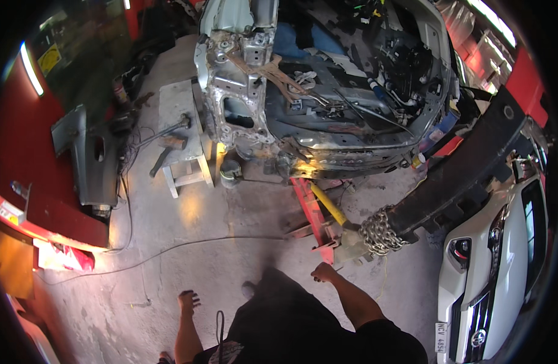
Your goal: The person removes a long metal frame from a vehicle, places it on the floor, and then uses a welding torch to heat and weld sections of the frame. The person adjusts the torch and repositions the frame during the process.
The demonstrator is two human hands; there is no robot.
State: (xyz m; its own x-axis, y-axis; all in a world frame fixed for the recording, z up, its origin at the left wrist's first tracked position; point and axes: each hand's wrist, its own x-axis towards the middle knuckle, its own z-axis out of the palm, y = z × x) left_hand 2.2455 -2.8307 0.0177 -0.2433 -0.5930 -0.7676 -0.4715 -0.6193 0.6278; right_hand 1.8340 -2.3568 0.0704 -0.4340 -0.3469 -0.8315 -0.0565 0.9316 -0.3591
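My left hand (188, 300) hangs low over the concrete floor, its fingers loosely bent and apart, with nothing in it. On the other side of my body, my right hand (323, 272) is curled into a loose fist; no object shows in it. Nearest to that hand are the foot of a red metal stand (312, 215) and a heavy chain (382, 233) wrapped round the near end of a long dark beam (455, 173). A yellow bar (329, 204) slants beside the red stand. Neither hand touches any of these.
Ahead stands a stripped car body (352, 144) with loose metal parts and tools in it. A small worn bench (180, 121) holds hammers (173, 142); a can (231, 173) sits beside it. A cable (188, 244) crosses the floor. A white car (497, 261) is at right, a grey fender panel (98, 161) at left.
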